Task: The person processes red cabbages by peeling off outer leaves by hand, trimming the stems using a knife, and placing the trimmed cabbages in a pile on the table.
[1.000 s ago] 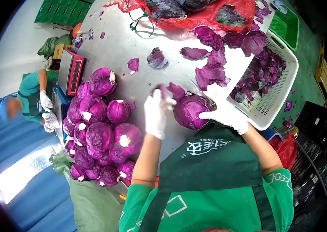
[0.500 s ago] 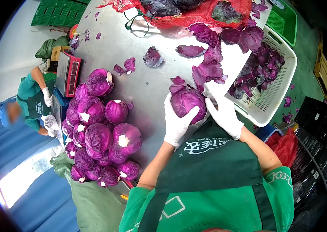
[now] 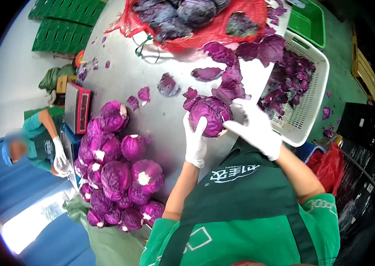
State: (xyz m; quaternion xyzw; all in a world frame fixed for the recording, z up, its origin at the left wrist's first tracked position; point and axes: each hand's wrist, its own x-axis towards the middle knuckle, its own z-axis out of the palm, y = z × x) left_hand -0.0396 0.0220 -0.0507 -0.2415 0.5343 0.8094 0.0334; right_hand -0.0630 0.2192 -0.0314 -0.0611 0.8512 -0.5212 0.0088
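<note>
A purple cabbage (image 3: 212,116) with a loose outer leaf (image 3: 191,98) at its upper left is held just in front of my apron. My white-gloved left hand (image 3: 195,141) grips it from the left and below, thumb against its near side. On the other side, my gloved right hand (image 3: 258,131) has thumb and fingers spread, with the thumb tip at the cabbage's lower right edge. Torn purple leaves (image 3: 231,84) lie on the metal table (image 3: 121,57) just beyond. To the left, several trimmed cabbages (image 3: 116,177) are piled up, pale cut stems showing.
A red mesh bag (image 3: 187,42) of dark cabbages lies at the far side. Right of the table stands a white crate (image 3: 318,84) of leaf scraps, with a green crate (image 3: 307,22) behind. A red scale (image 3: 82,111) and a co-worker (image 3: 41,137) are at left.
My right hand has drawn back a little from the cabbage, its fingers wider apart. The cabbage has turned in my left hand. The whole view has shifted slightly.
</note>
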